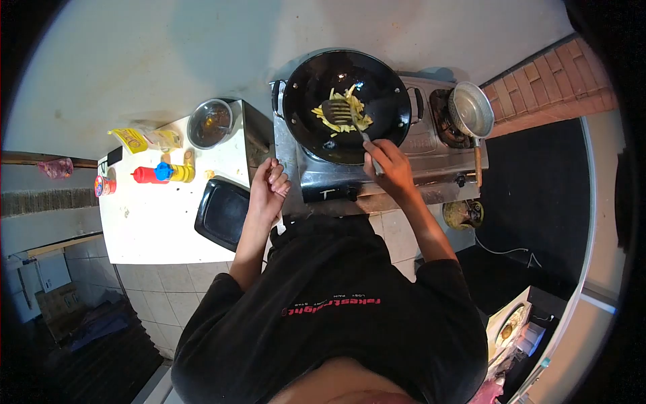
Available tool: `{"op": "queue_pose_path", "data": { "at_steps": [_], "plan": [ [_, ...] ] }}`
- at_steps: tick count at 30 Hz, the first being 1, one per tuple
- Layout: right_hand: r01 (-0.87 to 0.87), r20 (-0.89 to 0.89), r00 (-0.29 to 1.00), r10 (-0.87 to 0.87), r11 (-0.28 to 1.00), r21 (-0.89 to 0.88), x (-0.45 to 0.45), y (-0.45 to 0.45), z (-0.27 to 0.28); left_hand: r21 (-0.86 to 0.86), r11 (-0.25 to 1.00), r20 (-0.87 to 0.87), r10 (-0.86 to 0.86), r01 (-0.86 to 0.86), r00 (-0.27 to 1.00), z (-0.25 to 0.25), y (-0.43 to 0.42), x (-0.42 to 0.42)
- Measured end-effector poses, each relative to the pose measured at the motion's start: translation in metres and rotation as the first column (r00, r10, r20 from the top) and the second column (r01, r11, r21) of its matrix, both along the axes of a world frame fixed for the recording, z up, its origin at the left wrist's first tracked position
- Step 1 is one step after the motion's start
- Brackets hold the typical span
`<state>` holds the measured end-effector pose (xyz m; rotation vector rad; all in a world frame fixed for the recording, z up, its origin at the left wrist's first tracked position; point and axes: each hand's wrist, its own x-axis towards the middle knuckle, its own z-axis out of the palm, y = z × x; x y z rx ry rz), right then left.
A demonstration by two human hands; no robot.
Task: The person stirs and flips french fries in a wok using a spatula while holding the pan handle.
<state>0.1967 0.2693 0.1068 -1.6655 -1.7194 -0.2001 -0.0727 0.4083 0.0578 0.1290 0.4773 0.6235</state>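
Observation:
My right hand (390,168) is closed around the handle of a slotted spatula (338,112). The spatula's head rests among pale yellow strips of food (356,108), which look like cut potato or a similar vegetable. They lie in the middle of a large black wok (380,81) with two side handles. Close to the front left of the stove, my left hand (270,185) hangs in the air with its fingers curled in and nothing visible in them. Below and left of it, a black square tray (225,212) lies on the white table.
The wok stands on a metal gas stove (323,178); a saucepan (471,111) sits on the right burner, its handle jutting forward. On the white table (155,229) are a pot (210,124), a red bottle (147,175), a yellow bottle (180,173) and a yellow packet (129,140).

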Motion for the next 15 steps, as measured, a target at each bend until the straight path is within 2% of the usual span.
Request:
{"op": "queue_pose_path", "data": {
  "at_steps": [5,7,10,15],
  "plan": [
    [0.008,-0.009,1.000,-0.008,1.000,-0.029,0.0027,0.0032,-0.0073,-0.007,1.000,0.018,-0.005,0.005,1.000,-0.0023,-0.0010,0.0018],
    [-0.055,-0.015,0.998,0.054,0.998,-0.044,0.0008,0.0032,-0.0058,-0.006,1.000,0.022,-0.010,0.010,1.000,-0.0027,-0.0010,0.0031],
    [0.032,-0.050,0.998,-0.033,0.999,-0.028,0.0059,0.0072,-0.0069,-0.015,1.000,0.008,-0.004,0.004,1.000,-0.0013,-0.0003,0.0042],
    [0.041,-0.028,0.999,-0.039,0.998,0.053,0.0053,0.0068,-0.0031,-0.007,1.000,0.015,-0.011,0.011,1.000,-0.0049,0.0002,0.0027]
  ]
}}
